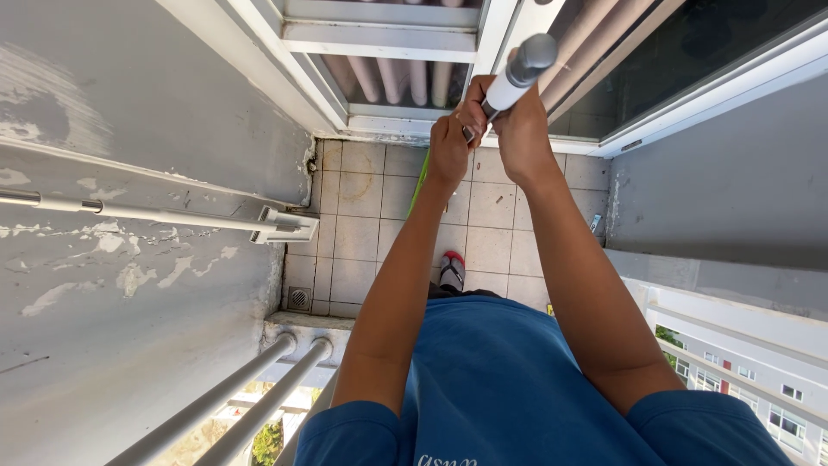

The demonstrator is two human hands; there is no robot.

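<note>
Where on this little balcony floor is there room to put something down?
Bare tiles lie between the left wall and the sandalled foot, up to the floor drain. By the door frame, both hands and the pole crowd it.

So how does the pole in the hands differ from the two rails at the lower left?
The pole is white with a grey cap, gripped by the left hand and right hand; the two rails are plain grey and untouched. The pole points toward the camera, while the rails are fixed to the wall. Both are round tubes.

A tiled floor (362, 233) fills the middle of the frame, with a drain (298, 299) at its lower-left corner. Two grey rails (250, 401) cross the lower left.
</note>
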